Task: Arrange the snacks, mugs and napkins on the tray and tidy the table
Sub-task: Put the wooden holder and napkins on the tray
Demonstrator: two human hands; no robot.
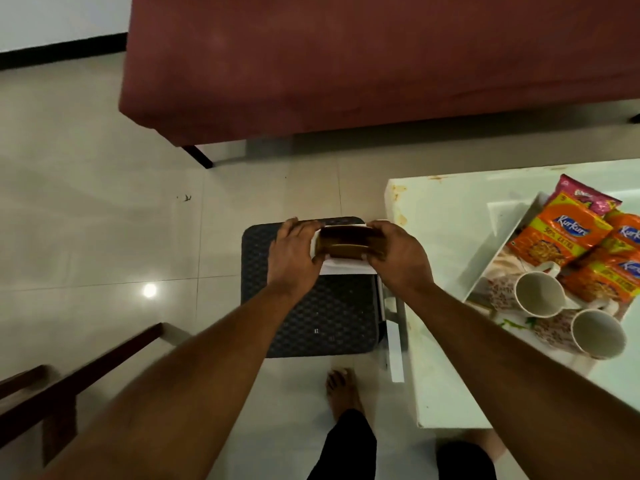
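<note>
My left hand [294, 252] and my right hand [398, 254] both grip a brown napkin holder [346, 241] with white napkins [346, 267] in it, held just above a black woven stool [311, 313]. To the right, a white tray [498, 261] lies on the glass table [446, 216]. On the tray are orange Kurkure snack packets [557, 233], a pink snack packet [585, 195] and two patterned mugs [535, 294] [595, 334] lying on their sides.
A maroon sofa [346, 64] fills the back. Dark wooden furniture [69, 382] stands at the lower left. My bare foot [343, 389] is on the pale tiled floor between the stool and the table's near corner.
</note>
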